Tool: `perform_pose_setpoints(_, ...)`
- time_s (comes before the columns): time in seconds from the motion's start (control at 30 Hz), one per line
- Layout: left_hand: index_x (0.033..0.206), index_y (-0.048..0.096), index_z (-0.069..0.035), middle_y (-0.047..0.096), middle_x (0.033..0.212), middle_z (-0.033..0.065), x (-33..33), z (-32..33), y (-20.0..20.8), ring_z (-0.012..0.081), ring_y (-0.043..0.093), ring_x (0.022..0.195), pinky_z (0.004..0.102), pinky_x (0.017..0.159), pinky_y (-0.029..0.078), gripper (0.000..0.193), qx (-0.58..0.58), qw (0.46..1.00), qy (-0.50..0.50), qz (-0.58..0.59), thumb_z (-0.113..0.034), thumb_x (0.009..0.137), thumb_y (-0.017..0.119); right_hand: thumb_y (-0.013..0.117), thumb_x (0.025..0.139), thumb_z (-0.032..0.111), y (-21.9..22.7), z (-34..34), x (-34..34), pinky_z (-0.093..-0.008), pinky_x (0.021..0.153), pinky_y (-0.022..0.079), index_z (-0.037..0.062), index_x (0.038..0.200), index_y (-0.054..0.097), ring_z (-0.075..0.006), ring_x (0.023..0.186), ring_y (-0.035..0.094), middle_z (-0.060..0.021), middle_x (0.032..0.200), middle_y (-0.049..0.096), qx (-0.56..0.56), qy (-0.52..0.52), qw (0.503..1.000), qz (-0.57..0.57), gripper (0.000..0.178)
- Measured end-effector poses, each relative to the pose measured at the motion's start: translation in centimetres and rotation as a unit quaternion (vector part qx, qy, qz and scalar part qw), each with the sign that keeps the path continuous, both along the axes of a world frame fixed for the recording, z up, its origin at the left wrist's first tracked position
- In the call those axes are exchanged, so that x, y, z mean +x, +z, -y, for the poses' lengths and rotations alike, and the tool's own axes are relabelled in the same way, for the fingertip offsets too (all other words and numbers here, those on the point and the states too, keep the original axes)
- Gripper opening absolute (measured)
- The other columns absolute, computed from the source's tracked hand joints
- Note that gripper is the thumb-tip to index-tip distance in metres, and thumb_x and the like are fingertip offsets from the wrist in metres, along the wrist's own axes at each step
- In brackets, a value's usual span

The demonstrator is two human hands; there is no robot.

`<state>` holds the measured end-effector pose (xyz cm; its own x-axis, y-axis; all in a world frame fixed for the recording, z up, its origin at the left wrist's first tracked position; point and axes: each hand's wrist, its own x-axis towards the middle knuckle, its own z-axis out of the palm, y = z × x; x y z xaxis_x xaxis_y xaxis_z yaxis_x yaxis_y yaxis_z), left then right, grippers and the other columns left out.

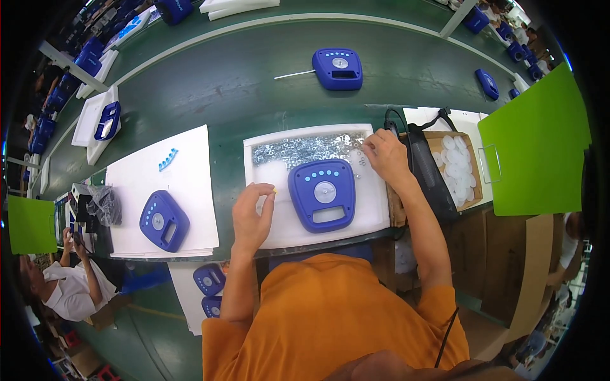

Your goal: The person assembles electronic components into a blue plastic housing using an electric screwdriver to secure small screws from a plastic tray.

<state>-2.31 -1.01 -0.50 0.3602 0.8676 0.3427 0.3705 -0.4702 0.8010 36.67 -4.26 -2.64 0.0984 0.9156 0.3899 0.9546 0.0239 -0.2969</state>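
A blue plastic housing [322, 213] lies face up on a white foam tray [254, 236], with a clear round disc in its middle and a row of light blue buttons. Along the tray's far side spreads a heap of small shiny metal nuts [298, 150]. Left of the housing, my left hand [252, 216] is closed in a pinch, a tiny yellowish piece [275, 190] at its fingertips. My right hand [387, 155] reaches to the right end of the nuts. Its fingers are drawn together there; what they hold, if anything, is too small to make out.
A second blue housing [164, 221] and a light blue button strip [168, 159] lie on white sheets at left. At right are a box of white discs [456, 166], a black pouch [433, 168] and a green panel [537, 146]. Another housing [338, 68] sits on the green belt.
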Motion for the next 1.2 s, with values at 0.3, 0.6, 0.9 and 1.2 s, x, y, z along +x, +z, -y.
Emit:
perform_pose_setpoints(0.3, 0.110, 0.076, -0.002, 0.082, 0.110, 0.0136, 0.0, -0.1, -0.1, 0.0389, 0.078, 0.106, 0.0549, 0.118, 0.057, 0.009, 0.009, 1.000, -0.006, -0.008, 0.002, 0.102, 0.074, 0.085, 0.097, 0.016, 0.4, -0.2, 0.4, -0.0454, 0.082, 0.059, 0.0080, 0.096, 0.084, -0.0319, 0.095, 0.074, -0.0083, 0.095, 0.072, -0.062, -0.005, 0.989, -0.134, 0.008)
perform_pose_setpoints(0.6, 0.111, 0.077, -0.003, 0.083, 0.109, 0.0125, 0.0, -0.1, -0.3, 0.0382, 0.079, 0.105, 0.0549, 0.117, 0.057, 0.010, 0.015, 1.000, -0.012, -0.016, 0.002, 0.102, 0.075, 0.086, 0.094, 0.012, 0.5, -0.1, 0.8, -0.0407, 0.079, 0.059, 0.0020, 0.098, 0.087, -0.0277, 0.085, 0.075, -0.0105, 0.093, 0.074, -0.058, 0.014, 0.987, -0.148, 0.011)
perform_pose_setpoints(0.9, 0.112, 0.077, -0.003, 0.083, 0.109, 0.0121, 0.4, 0.4, -0.4, 0.0366, 0.079, 0.106, 0.0545, 0.116, 0.058, 0.010, 0.012, 1.000, -0.001, -0.003, 0.001, 0.102, 0.076, 0.085, 0.094, 0.009, 3.4, 2.5, -4.9, -0.0455, 0.078, 0.059, 0.0029, 0.094, 0.079, -0.0312, 0.088, 0.073, -0.0122, 0.092, 0.072, 0.044, 0.099, 0.979, -0.171, 0.008)
perform_pose_setpoints(1.2, 0.112, 0.078, -0.004, 0.084, 0.111, 0.0110, 1.9, 0.7, -0.3, 0.0341, 0.080, 0.107, 0.0539, 0.116, 0.058, 0.012, 0.014, 0.999, -0.032, 0.008, 0.000, 0.101, 0.078, 0.085, 0.086, 0.005, 2.5, 4.7, -10.3, -0.0393, 0.067, 0.057, 0.0076, 0.094, 0.077, -0.0252, 0.083, 0.066, -0.0046, 0.091, 0.063, 0.072, 0.196, 0.977, -0.034, 0.012)
